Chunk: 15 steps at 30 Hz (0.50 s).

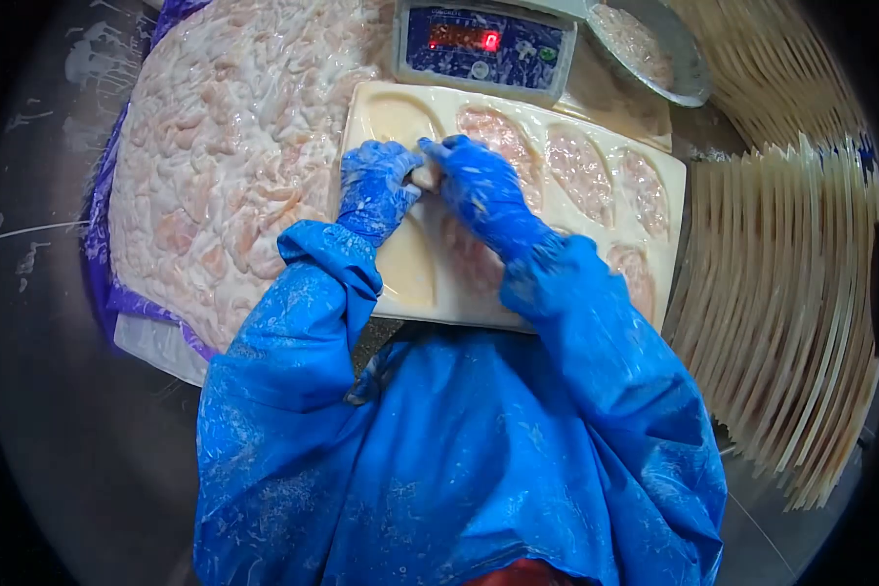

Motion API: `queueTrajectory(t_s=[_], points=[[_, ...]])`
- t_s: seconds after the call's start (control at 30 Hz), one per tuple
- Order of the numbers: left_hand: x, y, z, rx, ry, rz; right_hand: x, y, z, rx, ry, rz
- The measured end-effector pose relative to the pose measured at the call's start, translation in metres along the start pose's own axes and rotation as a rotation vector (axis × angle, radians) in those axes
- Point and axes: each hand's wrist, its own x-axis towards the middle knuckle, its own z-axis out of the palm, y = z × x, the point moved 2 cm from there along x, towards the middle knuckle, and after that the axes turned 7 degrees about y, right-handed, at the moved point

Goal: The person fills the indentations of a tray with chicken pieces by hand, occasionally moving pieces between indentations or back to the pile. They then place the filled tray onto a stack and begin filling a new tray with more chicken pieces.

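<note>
Both my hands wear blue gloves and meet over the left part of a cream moulded tray (676, 190). My left hand (375, 186) is closed on a small pale piece of raw meat (425, 178). Fingers bent against the same piece, my right hand (483, 190) grips it from the other side. Several oval hollows of the tray hold pinkish chopped meat (578, 171). The upper-left hollow (400, 117) and the lower-left hollow (410, 269) show bare cream surface. My hands and right forearm cover part of the middle hollows.
Left of the tray lies a big heap of wet raw meat (225, 146) on purple plastic sheeting (96, 215). A digital scale (483, 49) reading 0 stands behind the tray. Beside it is a metal bowl (691, 93) with pale contents. Thin stacked trays (776, 303) line the right.
</note>
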Motion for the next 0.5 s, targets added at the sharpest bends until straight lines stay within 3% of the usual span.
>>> queueTrajectory(t_s=[0.07, 0.13, 0.2, 0.23, 0.27, 0.33, 0.37, 0.5], points=[[0.001, -0.004, 0.005, 0.031, 0.006, -0.007, 0.011, 0.006, 0.014, 0.005, -0.1, 0.263], [0.0, 0.0, 0.006, 0.066, -0.026, -0.058, 0.006, 0.01, 0.011, 0.004, -0.009, 0.241], [0.004, 0.003, 0.009, 0.062, -0.048, -0.102, 0.0, 0.006, -0.005, -0.038, -0.088, 0.265], [0.005, 0.004, 0.011, 0.094, -0.026, -0.112, 0.001, 0.004, -0.016, -0.028, -0.224, 0.366], [0.006, 0.005, 0.011, 0.127, -0.004, -0.123, -0.001, 0.002, -0.016, -0.035, -0.226, 0.357], [0.008, 0.004, 0.015, 0.136, 0.0, -0.114, 0.0, -0.009, -0.021, 0.072, 0.141, 0.044], [0.008, 0.0, 0.02, 0.153, -0.026, -0.133, 0.008, -0.014, -0.015, -0.052, -0.135, 0.181], [0.011, -0.008, 0.019, 0.182, -0.014, -0.134, -0.008, 0.012, -0.002, -0.028, 0.002, 0.191]])
